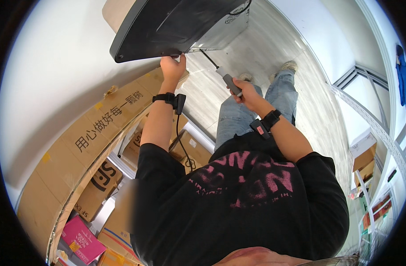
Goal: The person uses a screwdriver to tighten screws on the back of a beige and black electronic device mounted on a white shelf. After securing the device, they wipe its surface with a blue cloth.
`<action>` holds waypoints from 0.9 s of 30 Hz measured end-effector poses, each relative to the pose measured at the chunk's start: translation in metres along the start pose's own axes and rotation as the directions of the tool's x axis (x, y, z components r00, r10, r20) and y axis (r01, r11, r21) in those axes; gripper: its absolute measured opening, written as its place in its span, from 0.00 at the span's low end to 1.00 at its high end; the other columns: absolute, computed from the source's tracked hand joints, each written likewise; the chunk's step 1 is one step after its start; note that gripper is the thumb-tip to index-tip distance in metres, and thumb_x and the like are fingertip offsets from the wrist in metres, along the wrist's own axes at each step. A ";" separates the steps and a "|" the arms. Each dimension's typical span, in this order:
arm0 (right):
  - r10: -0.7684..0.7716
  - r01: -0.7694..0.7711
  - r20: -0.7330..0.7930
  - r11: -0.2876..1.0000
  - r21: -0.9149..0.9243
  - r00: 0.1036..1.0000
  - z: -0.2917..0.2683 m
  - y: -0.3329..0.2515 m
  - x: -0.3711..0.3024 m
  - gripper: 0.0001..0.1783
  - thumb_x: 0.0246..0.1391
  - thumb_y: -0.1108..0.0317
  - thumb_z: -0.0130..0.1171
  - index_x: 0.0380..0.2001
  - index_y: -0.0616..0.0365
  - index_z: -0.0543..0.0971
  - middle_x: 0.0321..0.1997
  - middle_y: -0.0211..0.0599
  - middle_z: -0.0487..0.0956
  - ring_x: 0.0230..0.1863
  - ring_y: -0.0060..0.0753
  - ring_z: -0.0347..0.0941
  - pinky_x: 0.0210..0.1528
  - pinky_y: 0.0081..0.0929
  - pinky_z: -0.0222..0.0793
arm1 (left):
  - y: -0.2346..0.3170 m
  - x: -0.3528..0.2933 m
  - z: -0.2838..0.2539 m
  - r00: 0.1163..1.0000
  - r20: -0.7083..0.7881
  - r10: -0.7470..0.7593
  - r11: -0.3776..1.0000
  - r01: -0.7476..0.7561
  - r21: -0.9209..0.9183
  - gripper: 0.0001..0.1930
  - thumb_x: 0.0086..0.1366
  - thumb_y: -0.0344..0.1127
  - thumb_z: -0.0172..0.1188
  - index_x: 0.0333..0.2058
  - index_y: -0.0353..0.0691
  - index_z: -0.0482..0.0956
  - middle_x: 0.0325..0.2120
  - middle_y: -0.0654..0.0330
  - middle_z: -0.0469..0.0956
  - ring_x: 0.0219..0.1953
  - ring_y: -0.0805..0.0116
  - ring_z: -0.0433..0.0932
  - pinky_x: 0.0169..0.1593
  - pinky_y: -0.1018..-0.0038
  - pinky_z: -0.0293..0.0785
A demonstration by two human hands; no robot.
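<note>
A large black panel [167,26] with a rounded corner stands ahead of me, with a pale, upright side face [211,42] beneath its right part. My left hand [173,68] is closed on the panel's near lower edge, thumb up, its other fingertips partly hidden. In my right hand [248,95] is a screwdriver [227,80] with a grey handle and a thin dark shaft. Its shaft points up and left, the tip close to the panel's lower edge near my left hand. Whether the tip touches a screw I cannot tell.
A long cardboard sheet [87,137] runs along the white wall on the left. Behind it are brown cartons [98,186] and a pink box [83,239]. Metal-framed shelving [367,95] stands at the right. A cable [180,142] hangs from my left wrist device.
</note>
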State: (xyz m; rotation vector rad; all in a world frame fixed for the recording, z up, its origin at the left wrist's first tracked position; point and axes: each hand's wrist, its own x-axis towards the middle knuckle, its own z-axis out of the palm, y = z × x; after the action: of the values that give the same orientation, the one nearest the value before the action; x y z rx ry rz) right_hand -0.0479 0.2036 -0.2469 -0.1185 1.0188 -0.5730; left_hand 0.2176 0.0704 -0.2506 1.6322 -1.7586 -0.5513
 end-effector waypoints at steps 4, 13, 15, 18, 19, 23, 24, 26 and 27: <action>-0.008 0.010 -0.056 0.999 0.034 0.998 -0.027 -0.006 -0.016 0.25 0.65 0.47 0.45 0.35 0.61 0.76 0.23 0.29 0.69 0.16 0.20 0.59 0.17 0.21 0.53 | -0.008 -0.002 0.014 0.998 -0.053 0.028 0.997 -0.032 -0.065 0.11 0.50 0.27 0.64 0.32 0.34 0.73 0.29 0.52 0.76 0.30 0.57 0.78 0.37 0.66 0.75; -0.045 0.054 -0.186 0.998 0.043 0.982 -0.081 -0.029 -0.060 0.26 0.64 0.44 0.46 0.35 0.60 0.76 0.25 0.29 0.69 0.18 0.20 0.58 0.19 0.20 0.53 | -0.040 -0.010 0.019 0.995 0.088 -0.043 0.983 0.058 -0.173 0.11 0.59 0.26 0.58 0.39 0.27 0.71 0.36 0.48 0.75 0.38 0.59 0.76 0.42 0.69 0.71; -0.041 0.055 -0.207 0.997 0.063 0.977 -0.091 -0.035 -0.067 0.26 0.64 0.45 0.45 0.34 0.60 0.77 0.24 0.29 0.69 0.17 0.20 0.59 0.18 0.20 0.52 | -0.039 -0.010 0.021 0.996 0.076 -0.037 0.934 0.061 -0.352 0.17 0.61 0.23 0.56 0.48 0.26 0.64 0.43 0.49 0.73 0.42 0.62 0.75 0.47 0.71 0.71; -0.059 0.085 -0.221 0.991 0.107 0.974 -0.107 -0.044 -0.078 0.26 0.64 0.45 0.45 0.34 0.60 0.77 0.24 0.29 0.70 0.17 0.20 0.59 0.17 0.21 0.52 | -0.038 -0.009 0.020 0.986 0.119 -0.117 0.937 0.150 -0.314 0.20 0.61 0.18 0.53 0.52 0.26 0.64 0.48 0.52 0.72 0.49 0.65 0.73 0.54 0.73 0.66; -0.049 0.077 -0.227 0.990 0.118 0.973 -0.113 -0.046 -0.079 0.26 0.65 0.46 0.45 0.35 0.61 0.77 0.24 0.29 0.70 0.17 0.20 0.59 0.17 0.20 0.53 | -0.038 -0.010 0.024 0.991 0.071 -0.113 0.926 0.131 -0.354 0.20 0.60 0.17 0.53 0.52 0.27 0.63 0.48 0.52 0.72 0.49 0.65 0.72 0.54 0.73 0.66; -0.033 0.063 -0.221 0.990 0.126 0.975 -0.137 -0.056 -0.082 0.26 0.66 0.47 0.44 0.37 0.63 0.76 0.24 0.30 0.71 0.17 0.20 0.62 0.17 0.18 0.55 | -0.059 -0.021 0.032 0.988 -0.041 -0.151 0.931 0.129 -0.341 0.22 0.60 0.16 0.52 0.54 0.30 0.63 0.48 0.54 0.71 0.47 0.66 0.71 0.53 0.74 0.67; -0.040 0.067 -0.213 0.991 0.119 0.976 -0.143 -0.060 -0.082 0.26 0.66 0.47 0.44 0.37 0.63 0.76 0.24 0.30 0.71 0.16 0.20 0.62 0.17 0.18 0.55 | -0.063 -0.023 0.033 0.985 -0.050 -0.168 0.944 0.146 -0.297 0.23 0.60 0.16 0.51 0.55 0.30 0.63 0.48 0.54 0.71 0.47 0.66 0.70 0.52 0.75 0.66; -0.047 0.079 -0.214 0.986 0.144 0.976 -0.160 -0.061 -0.075 0.25 0.66 0.48 0.44 0.39 0.63 0.76 0.24 0.31 0.71 0.16 0.20 0.62 0.17 0.19 0.56 | -0.022 -0.015 0.041 0.970 -0.087 -0.225 0.937 0.191 -0.292 0.25 0.61 0.15 0.50 0.57 0.32 0.60 0.47 0.56 0.71 0.44 0.68 0.70 0.50 0.76 0.67; -0.048 0.079 -0.202 0.986 0.148 0.978 -0.166 -0.066 -0.074 0.25 0.66 0.48 0.44 0.39 0.62 0.75 0.23 0.31 0.72 0.15 0.20 0.62 0.17 0.20 0.56 | -0.022 -0.016 0.041 0.962 -0.102 -0.253 0.923 0.209 -0.323 0.25 0.61 0.15 0.49 0.58 0.32 0.59 0.47 0.56 0.70 0.44 0.68 0.70 0.49 0.76 0.67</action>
State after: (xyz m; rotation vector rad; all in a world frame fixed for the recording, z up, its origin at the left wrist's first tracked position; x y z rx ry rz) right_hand -0.2411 0.2125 -0.2551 0.0448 1.1623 -0.7310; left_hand 0.2036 0.0782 -0.2968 1.6181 -1.3072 -0.7597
